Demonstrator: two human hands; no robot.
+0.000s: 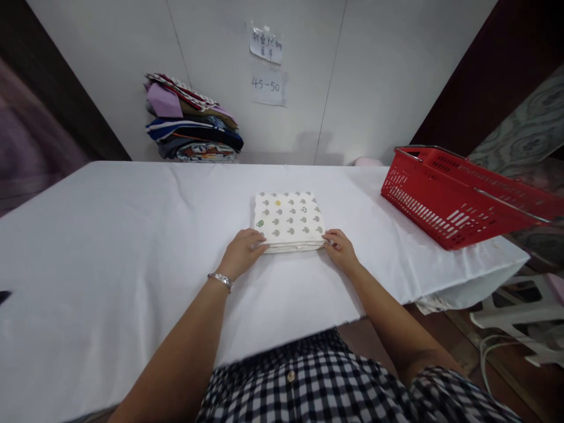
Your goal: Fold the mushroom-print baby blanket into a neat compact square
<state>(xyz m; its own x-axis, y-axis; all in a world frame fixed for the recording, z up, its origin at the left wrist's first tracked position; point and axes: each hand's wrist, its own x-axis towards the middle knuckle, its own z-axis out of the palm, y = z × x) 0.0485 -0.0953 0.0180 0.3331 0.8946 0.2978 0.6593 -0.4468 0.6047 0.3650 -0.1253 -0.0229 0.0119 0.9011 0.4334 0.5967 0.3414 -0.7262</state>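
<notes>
Checked shirt (308, 388) nearest | left hand (241, 251), right hand (340, 249) flat at near corners of folded patterned cloth (289, 221), fingers (258, 242) loosely apart, touching its edge | cloth mid-counter (110, 235) between both hands | red basket (458, 197) right | clothes pile (191, 120) far back.

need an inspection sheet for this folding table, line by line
surface: table under a white sheet, lightly creased
job's things: folded cloth with grey print, flat at mid table
clutter: red basket on the right end, hanging partly over the edge
grips: left hand and right hand touch the cloth's near corners; whether they pinch it cannot be told
cables: white cable on the floor at right
surroundings: pile of folded clothes against the wall, two paper notes above, white plastic stool at right
</notes>
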